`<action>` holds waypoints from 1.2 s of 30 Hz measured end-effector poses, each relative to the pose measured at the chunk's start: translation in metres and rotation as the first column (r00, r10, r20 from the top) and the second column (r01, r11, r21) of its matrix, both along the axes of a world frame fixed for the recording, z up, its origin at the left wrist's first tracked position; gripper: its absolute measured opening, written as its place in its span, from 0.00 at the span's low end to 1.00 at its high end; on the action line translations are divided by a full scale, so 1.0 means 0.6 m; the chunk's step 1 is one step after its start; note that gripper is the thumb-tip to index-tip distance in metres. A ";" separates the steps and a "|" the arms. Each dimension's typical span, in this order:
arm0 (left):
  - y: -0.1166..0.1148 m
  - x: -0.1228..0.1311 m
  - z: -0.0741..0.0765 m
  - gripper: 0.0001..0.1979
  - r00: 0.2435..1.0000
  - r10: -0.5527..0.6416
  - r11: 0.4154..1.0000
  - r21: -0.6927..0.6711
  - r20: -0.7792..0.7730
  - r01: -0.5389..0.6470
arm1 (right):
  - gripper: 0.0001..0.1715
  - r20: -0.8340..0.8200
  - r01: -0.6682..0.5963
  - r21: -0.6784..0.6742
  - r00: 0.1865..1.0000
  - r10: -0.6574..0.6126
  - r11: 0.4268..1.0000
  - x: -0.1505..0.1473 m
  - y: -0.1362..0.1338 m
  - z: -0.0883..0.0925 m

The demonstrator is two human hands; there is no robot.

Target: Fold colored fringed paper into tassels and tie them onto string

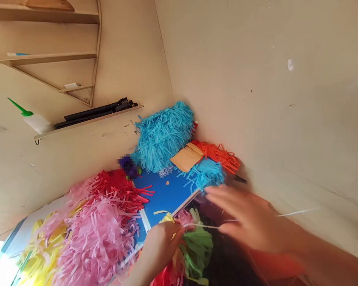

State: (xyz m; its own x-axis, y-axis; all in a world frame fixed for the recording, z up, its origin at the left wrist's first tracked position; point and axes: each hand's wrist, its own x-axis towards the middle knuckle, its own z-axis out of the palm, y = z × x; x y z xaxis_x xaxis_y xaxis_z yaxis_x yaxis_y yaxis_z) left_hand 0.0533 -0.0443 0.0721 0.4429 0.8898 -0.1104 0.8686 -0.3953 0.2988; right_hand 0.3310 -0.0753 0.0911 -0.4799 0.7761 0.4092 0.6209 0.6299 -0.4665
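At the bottom centre, my left hand is closed on a bundle of tissue-paper tassels in green, yellow, pink and red. A thin white string runs across the bundle's top from its fingers. To the right, slightly blurred, my right hand reaches over with fairly straight fingers. The string passes between its thumb and fingers, and a loose end streams out past the wrist. Exactly how the right fingers grip it is partly hidden.
Pink fringed tassels, red tassels and yellow tassels cover the left. On the blue surface stand a blue fringe pile, a smaller blue tassel, orange strips and a brown paper packet. A wall shelf holds a glue bottle.
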 end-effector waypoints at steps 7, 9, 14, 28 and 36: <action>-0.014 -0.046 -0.053 0.17 0.939 0.183 0.983 -0.075 0.290 -0.168 | 0.09 -0.341 -0.189 -0.471 0.940 0.019 0.862 -0.155 0.087 -0.117; -0.027 -0.072 -0.081 0.22 0.871 0.300 0.953 -0.091 0.388 -0.287 | 0.08 -0.403 -0.183 -0.528 0.914 -0.055 0.829 -0.143 0.095 -0.130; -0.068 -0.065 -0.124 0.24 0.910 0.270 0.963 -0.087 0.315 -0.256 | 0.11 -0.476 -0.231 -0.634 0.869 -0.137 0.738 -0.117 0.091 -0.135; -0.063 -0.038 -0.151 0.26 0.758 0.322 0.936 -0.311 0.567 -0.166 | 0.11 -0.550 -0.328 -0.674 0.821 -0.153 0.662 -0.106 0.067 -0.132; -0.055 -0.078 -0.109 0.32 -0.246 0.770 0.630 -0.765 0.589 0.137 | 0.14 -0.515 -0.327 -0.691 0.849 -0.122 0.644 -0.094 0.079 -0.142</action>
